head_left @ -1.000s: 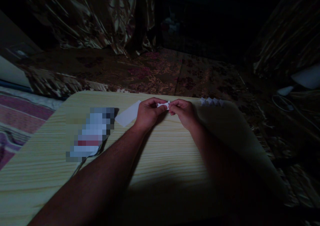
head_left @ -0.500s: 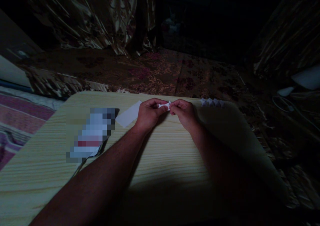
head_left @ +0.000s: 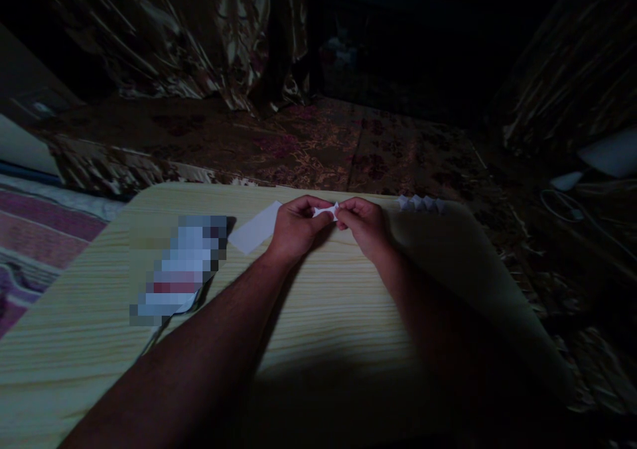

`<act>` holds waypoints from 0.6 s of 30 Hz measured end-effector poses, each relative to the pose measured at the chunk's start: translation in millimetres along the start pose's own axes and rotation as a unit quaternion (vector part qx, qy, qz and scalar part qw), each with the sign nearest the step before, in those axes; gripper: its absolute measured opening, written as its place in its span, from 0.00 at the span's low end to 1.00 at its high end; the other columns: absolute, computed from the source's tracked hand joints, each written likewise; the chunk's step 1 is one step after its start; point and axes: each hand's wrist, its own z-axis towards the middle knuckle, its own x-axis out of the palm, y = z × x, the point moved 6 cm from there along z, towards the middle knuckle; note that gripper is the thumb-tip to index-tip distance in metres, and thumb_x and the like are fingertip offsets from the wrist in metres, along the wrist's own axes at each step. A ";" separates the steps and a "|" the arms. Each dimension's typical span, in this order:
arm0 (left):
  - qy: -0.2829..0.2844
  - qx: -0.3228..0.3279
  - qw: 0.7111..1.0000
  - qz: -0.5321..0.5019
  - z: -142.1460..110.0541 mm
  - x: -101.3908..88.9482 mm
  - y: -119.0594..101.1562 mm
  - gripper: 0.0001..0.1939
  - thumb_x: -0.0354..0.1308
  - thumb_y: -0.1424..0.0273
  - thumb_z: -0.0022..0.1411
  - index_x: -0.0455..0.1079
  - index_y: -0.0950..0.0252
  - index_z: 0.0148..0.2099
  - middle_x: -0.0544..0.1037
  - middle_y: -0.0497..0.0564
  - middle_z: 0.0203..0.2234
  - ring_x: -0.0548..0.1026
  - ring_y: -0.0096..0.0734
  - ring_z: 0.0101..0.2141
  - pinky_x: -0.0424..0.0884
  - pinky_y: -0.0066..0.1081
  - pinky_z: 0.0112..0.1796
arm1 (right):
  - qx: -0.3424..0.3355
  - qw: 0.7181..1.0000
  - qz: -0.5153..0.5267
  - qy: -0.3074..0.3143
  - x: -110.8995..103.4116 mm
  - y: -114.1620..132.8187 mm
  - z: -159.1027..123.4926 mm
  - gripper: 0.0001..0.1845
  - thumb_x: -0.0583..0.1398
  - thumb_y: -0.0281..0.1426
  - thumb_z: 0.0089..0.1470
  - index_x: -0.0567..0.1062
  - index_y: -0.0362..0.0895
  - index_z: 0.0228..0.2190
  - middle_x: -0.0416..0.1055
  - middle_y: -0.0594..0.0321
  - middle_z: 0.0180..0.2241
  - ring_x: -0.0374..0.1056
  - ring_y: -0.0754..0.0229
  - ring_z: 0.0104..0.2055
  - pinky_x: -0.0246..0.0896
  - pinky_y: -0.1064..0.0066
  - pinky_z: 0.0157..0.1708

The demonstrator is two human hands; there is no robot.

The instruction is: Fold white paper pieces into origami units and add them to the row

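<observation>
A small folded white paper piece [head_left: 324, 212] with pointed corners is pinched between my two hands above the far part of the table. My left hand [head_left: 297, 227] grips its left side, thumb in front and fingers behind. On the right end, the thumb and index finger of my right hand [head_left: 365, 220] are closed on a corner. Fingers cover part of the piece, so its full shape is hidden. Flat white paper [head_left: 255, 229] lies just left of my left hand. Several small star-like folded papers [head_left: 421, 203] sit in a row to the right.
The pale wooden table [head_left: 318, 310] has rounded far corners. A blurred-out phone-like object [head_left: 184, 263] with a cable lies on its left. Patterned curtains [head_left: 213, 31] hang behind, above a flowered cloth surface [head_left: 318, 137]. A lamp-like white object [head_left: 610, 154] and cord are at right.
Almost nothing differs. Both hands keep their pinch on the folded paper, and the whole view has shifted very slightly.
</observation>
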 end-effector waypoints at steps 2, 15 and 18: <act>0.005 0.006 1.000 0.008 -0.5 0.5 -0.8 0.12 0.67 0.66 0.46 0.75 0.65 0.34 0.77 0.49 0.24 0.69 0.25 0.23 0.63 0.26 0.25 | 0.002 1.000 0.012 0.002 0.3 -1.0 0.3 0.09 0.63 0.35 0.43 0.72 0.43 0.26 0.69 0.68 0.20 0.63 0.67 0.22 0.58 0.74 0.25; 0.015 0.007 1.000 0.010 -0.7 1.7 -1.8 0.12 0.67 0.67 0.46 0.75 0.65 0.34 0.77 0.48 0.24 0.69 0.24 0.22 0.62 0.25 0.25 | -0.019 1.000 0.020 0.013 1.6 2.5 -1.4 0.08 0.62 0.34 0.44 0.71 0.42 0.25 0.68 0.68 0.19 0.63 0.67 0.22 0.58 0.74 0.26; 0.018 0.010 1.000 0.009 -0.3 2.0 -0.6 0.12 0.67 0.67 0.46 0.75 0.66 0.34 0.77 0.48 0.24 0.69 0.24 0.22 0.62 0.25 0.25 | -0.018 1.000 0.016 0.011 1.3 2.9 -1.6 0.08 0.62 0.34 0.44 0.71 0.42 0.25 0.67 0.69 0.19 0.63 0.67 0.22 0.58 0.74 0.26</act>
